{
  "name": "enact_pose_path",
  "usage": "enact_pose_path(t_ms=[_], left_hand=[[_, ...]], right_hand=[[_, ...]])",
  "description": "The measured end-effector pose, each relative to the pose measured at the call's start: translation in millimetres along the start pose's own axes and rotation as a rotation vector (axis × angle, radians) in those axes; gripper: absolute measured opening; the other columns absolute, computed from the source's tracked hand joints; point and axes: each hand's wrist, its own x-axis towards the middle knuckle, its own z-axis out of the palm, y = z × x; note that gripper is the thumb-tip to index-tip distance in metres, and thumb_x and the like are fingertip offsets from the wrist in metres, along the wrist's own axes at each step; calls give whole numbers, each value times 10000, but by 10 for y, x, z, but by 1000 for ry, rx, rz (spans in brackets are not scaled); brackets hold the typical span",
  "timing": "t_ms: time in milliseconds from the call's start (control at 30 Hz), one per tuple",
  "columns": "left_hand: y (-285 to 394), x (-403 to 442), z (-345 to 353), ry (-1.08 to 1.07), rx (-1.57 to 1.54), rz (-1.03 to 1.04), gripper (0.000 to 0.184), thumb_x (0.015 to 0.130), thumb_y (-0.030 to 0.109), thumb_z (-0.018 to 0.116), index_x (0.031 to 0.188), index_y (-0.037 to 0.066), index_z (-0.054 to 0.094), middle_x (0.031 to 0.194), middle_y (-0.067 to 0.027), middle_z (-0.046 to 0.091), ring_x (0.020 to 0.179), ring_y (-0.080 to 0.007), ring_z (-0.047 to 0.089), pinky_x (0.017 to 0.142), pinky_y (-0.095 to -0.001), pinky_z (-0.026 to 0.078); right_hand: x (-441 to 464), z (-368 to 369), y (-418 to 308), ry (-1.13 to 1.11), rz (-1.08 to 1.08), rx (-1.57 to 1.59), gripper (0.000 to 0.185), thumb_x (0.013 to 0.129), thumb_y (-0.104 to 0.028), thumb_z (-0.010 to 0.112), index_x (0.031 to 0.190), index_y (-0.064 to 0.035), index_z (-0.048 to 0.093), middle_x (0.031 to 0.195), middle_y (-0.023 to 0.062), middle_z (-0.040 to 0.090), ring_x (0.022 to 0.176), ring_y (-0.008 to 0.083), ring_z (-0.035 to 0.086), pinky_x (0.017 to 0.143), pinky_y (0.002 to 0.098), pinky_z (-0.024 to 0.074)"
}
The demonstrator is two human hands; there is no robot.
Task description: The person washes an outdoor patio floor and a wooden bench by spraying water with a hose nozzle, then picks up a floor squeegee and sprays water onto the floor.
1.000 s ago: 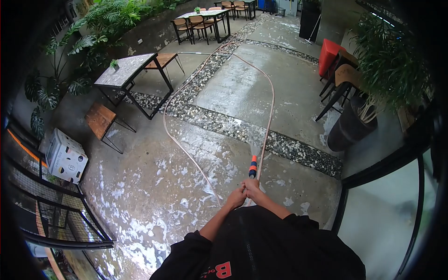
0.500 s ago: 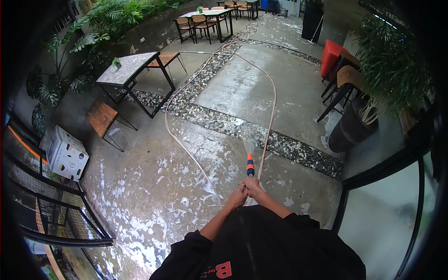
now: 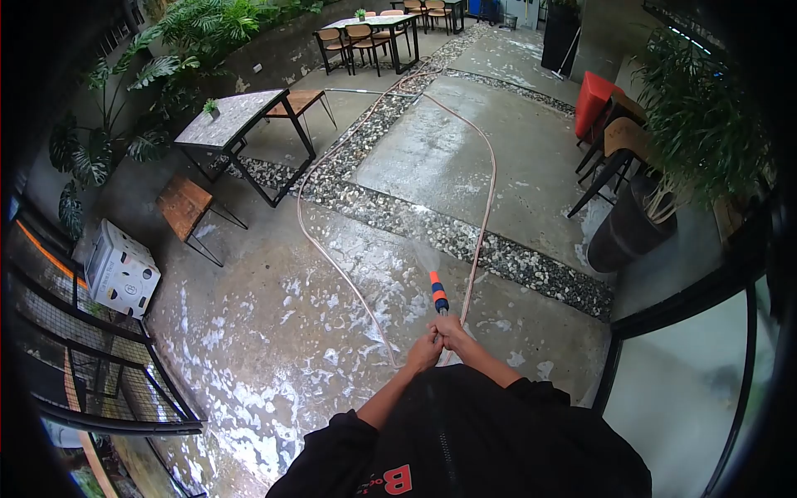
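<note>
An orange and blue hose nozzle (image 3: pixel 437 290) points forward and slightly left, with a fine water spray (image 3: pixel 427 256) leaving its tip. My right hand (image 3: pixel 450 330) is closed around the nozzle's rear end. Just left of it, my left hand (image 3: pixel 425 349) is closed too, pressed against the right hand at the hose end. The pale pink hose (image 3: pixel 488 199) loops out over the floor on both sides of the nozzle. White foam (image 3: pixel 249 407) lies in patches on the wet concrete floor (image 3: pixel 324 282), thickest at the lower left.
A pebble strip (image 3: pixel 390 206) crosses the floor ahead. On the left stand a terrazzo-topped table (image 3: pixel 232 116), a wooden stool (image 3: pixel 184 206) and a white box (image 3: pixel 124 274). To the right are a large planter (image 3: pixel 623 228), stools (image 3: pixel 623 141) and a glass door (image 3: pixel 681 373).
The nozzle tip has swung a little to the left, and the spray with it. Both hands keep their hold. The view has shifted slightly.
</note>
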Motion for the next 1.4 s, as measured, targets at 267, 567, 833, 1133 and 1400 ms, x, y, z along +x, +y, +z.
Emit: enact_pose_path(t_ms=[267, 567, 833, 1133, 1400], left_hand=[[5, -4, -16, 8, 37, -21, 369, 805, 330, 351, 940, 29, 518, 790, -244, 541, 779, -393, 512, 677, -434, 402], [-6, -9, -21, 8, 51, -7, 390, 801, 352, 332, 1060, 86, 451, 807, -243, 537, 781, -397, 507, 678, -447, 398], [4, -28, -26, 17, 53, 8, 377, 800, 351, 341, 1054, 100, 459, 791, -238, 539, 764, -397, 511, 665, -451, 398], [-31, -21, -25, 18, 51, 18, 377, 805, 364, 332, 1048, 104, 459, 779, -233, 544, 757, -396, 513, 656, -455, 399], [-74, -12, -3, 19, 80, 10, 388, 806, 371, 326, 1020, 84, 473, 789, -239, 542, 769, -392, 515, 666, -452, 403]], right_hand=[[-70, 36, -59, 27, 29, -53, 181, 739, -114, 484, 610, 5, 527, 519, 41, 475, 414, 119, 431, 359, 290, 294], [-10, 1, -27, -40, 30, -26, 188, 754, -95, 476, 601, 5, 520, 512, 39, 472, 412, 111, 422, 360, 287, 285], [-111, 18, -57, -4, -14, 25, 150, 717, -55, 480, 583, 5, 508, 497, 42, 463, 392, 105, 412, 341, 274, 265], [-17, 18, -3, -6, 9, 11, 126, 681, -40, 488, 564, -1, 514, 486, 43, 464, 375, 106, 402, 332, 279, 254], [-87, 16, -33, -39, 9, 1, 141, 710, -75, 509, 592, 2, 509, 498, 36, 465, 383, 105, 402, 342, 282, 261]])
